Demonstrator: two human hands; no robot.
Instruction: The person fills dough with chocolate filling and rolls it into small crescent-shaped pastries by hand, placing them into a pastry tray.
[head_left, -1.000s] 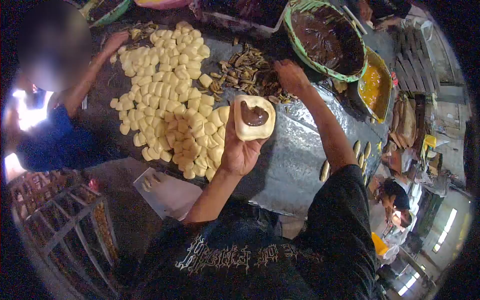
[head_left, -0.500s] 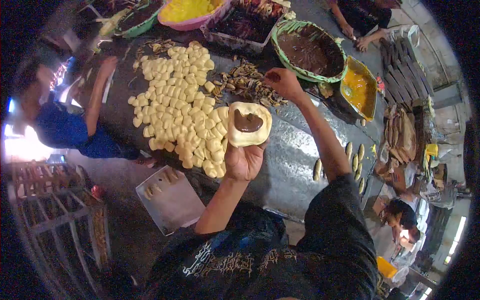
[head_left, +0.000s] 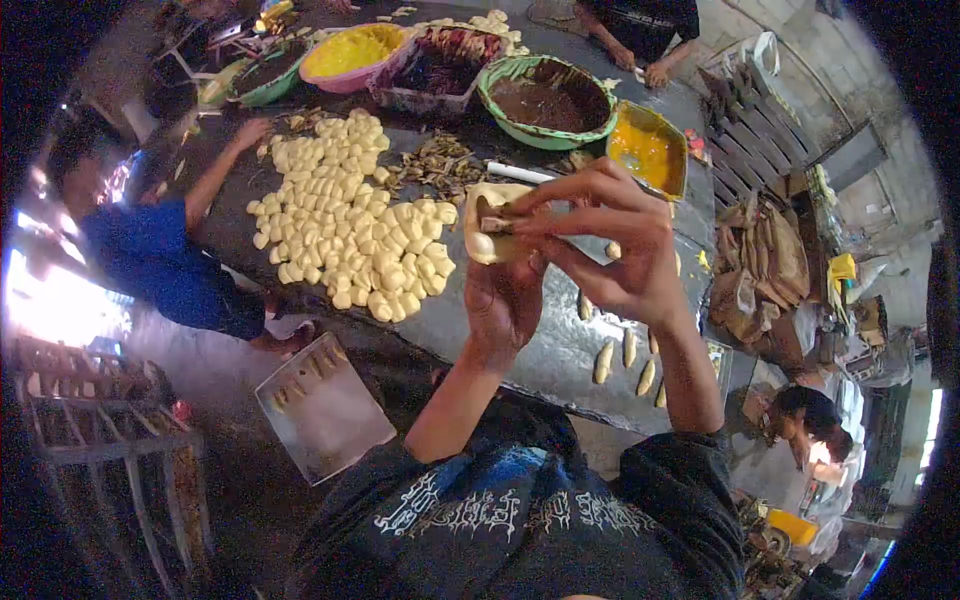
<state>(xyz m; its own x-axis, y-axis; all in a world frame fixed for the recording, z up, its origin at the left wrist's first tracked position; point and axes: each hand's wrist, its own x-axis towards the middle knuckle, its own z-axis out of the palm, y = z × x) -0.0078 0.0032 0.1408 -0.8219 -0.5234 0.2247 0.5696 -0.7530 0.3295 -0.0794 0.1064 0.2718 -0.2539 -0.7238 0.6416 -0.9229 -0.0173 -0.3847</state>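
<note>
While the left hand point(head_left: 505, 310) bears a flat piece of dough point(head_left: 484, 255) up above the table point(head_left: 535, 365), the right hand point(head_left: 625, 240) comes to it from the right side in the head view. The left palm is turned up toward the camera, its fingers mostly hidden behind the dough, which it appears to grip from below. The right fingertips are pinched together on what looks like a small brown slice point(head_left: 495, 224), laid at the dark filling in the middle of the dough.

The dough is roughly square, so no long axis stands out; the right fingers point leftward across its face. Both hands are at it, the left beneath and the right at its right edge.

Just beyond and to the left lies a heap of brown slices point(head_left: 437, 165), with many balls of dough point(head_left: 350, 220) left of the hands. A green tub point(head_left: 545, 136) of brown paste stands farther off. Long rolls point(head_left: 603, 362) lie near the right forearm, pointing mostly away from the wearer.
</note>
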